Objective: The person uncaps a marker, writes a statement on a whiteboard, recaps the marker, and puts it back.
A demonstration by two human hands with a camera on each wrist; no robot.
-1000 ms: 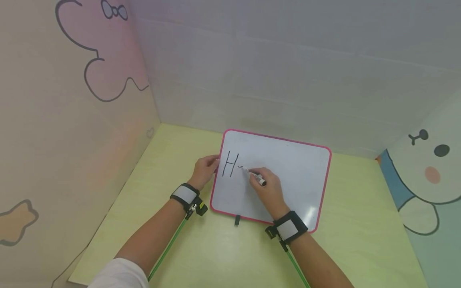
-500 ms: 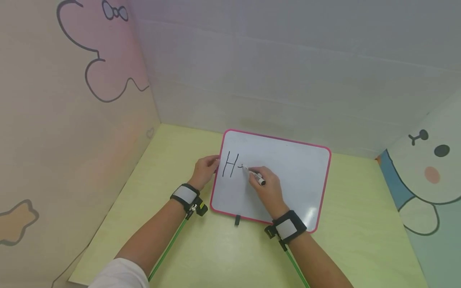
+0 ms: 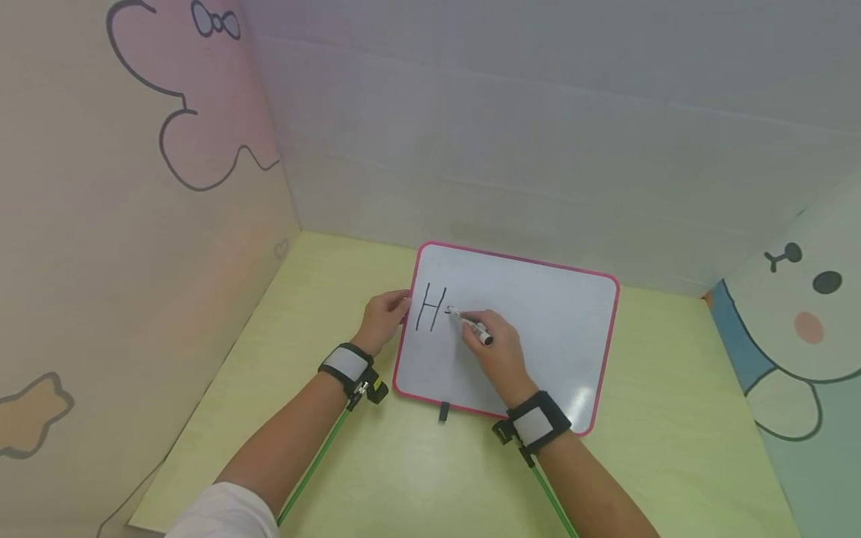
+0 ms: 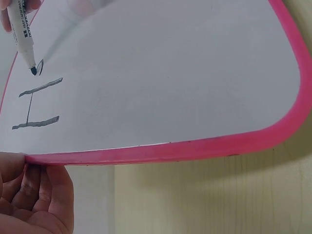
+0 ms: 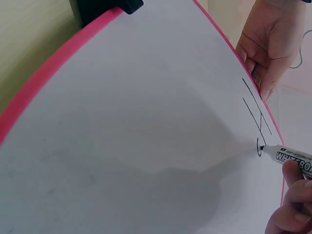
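marker (image 3: 471, 327) | tip shifted left toward the H (image 3: 430, 307) | short dash now a small curved stroke (image 4: 40, 67)

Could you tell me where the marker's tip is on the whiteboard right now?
In the head view, the marker, held by the right hand, has its tip on the whiteboard just right of the written H, near the left edge.
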